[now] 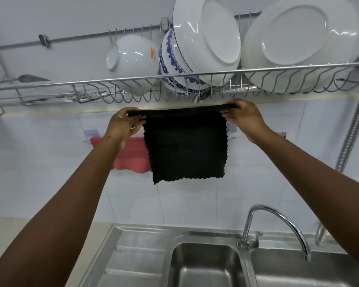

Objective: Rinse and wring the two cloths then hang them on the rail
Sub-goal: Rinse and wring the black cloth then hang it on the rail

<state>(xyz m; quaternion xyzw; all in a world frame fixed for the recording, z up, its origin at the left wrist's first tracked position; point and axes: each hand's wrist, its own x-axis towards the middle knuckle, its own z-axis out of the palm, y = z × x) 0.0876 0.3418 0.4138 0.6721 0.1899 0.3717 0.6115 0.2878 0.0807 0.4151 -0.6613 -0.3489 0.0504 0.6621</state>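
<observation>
A black knitted cloth (186,146) hangs spread flat in front of the tiled wall, held up by its top corners. My left hand (122,124) pinches the top left corner and my right hand (241,119) pinches the top right corner, stretching the upper edge taut. Behind it, lower left, a red cloth (131,156) is draped over the wall rail (234,136), which is mostly hidden by the cloths and my hands. The black cloth sits a little above rail height; I cannot tell whether it touches the rail.
A wire dish rack (195,76) with white plates and bowls hangs just above my hands. Below are a steel double sink (207,266), a curved tap (278,220) and a flexible metal hose (352,129) at the right.
</observation>
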